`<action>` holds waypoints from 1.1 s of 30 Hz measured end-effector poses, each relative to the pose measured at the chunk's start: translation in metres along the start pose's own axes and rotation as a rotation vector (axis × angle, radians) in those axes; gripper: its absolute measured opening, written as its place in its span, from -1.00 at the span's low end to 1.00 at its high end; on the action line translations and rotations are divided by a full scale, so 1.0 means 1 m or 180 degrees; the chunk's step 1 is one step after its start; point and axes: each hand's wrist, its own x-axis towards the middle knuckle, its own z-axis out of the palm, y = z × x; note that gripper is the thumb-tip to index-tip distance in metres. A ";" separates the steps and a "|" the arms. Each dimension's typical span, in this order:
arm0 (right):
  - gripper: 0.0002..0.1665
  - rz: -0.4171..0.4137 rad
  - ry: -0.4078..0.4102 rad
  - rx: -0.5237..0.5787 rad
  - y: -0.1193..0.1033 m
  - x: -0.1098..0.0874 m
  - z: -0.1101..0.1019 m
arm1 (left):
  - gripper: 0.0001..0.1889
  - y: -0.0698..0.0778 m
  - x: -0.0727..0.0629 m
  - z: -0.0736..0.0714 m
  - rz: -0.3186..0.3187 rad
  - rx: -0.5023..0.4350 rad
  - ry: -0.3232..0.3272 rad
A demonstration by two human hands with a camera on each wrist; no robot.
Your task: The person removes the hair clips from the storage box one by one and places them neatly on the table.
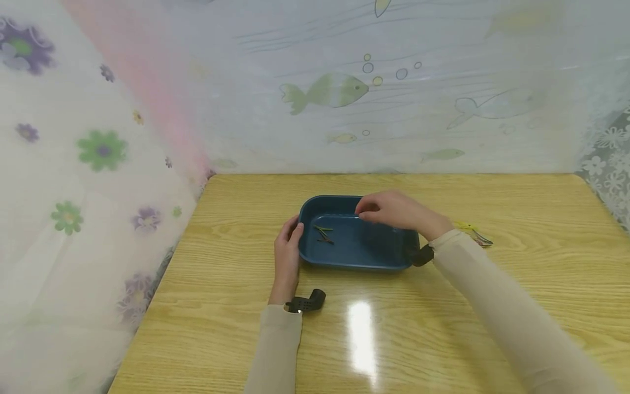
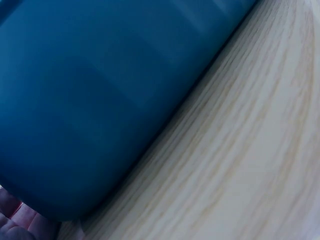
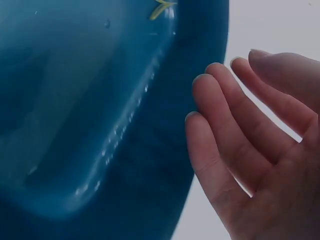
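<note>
A dark blue rectangular plastic basin [image 1: 356, 267] with rounded corners sits on the wooden table. Its left side is held by my left hand [image 1: 287, 249], thumb at the rim and fingers against the outer wall. In the left wrist view, part of the fingers [image 2: 25, 220] shows beyond the basin's corner. My right hand [image 1: 394, 210] hovers over the basin's back right part, fingers loosely bent and slightly spread, holding nothing in the right wrist view. Several thin green and brown strips [image 1: 324, 234] lie on the basin's floor at the left. Tiny bright droplets line the floor's edge.
More thin strips, yellow and multicoloured [image 1: 474, 234], lie on the table [image 1: 221, 328] right of the basin, partly behind my right forearm. A fish-patterned curtain [image 1: 236, 109] hangs along the table's back edge, and a flowered one [image 1: 98, 219] on the left.
</note>
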 end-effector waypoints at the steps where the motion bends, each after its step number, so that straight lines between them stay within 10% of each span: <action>1: -0.70 -0.0020 -0.0008 -0.0005 0.000 0.003 0.001 | -0.62 -0.002 0.001 0.000 0.0000 -0.0002 0.0005; 24: -0.69 -0.0278 -0.0603 -0.0785 -0.017 0.049 0.033 | -0.65 -0.006 0.004 -0.001 -0.0030 -0.0041 0.0059; 33: -0.62 -0.0171 -0.0705 -0.0436 -0.016 0.063 0.042 | -0.64 -0.008 0.006 0.000 0.0005 -0.0052 0.0027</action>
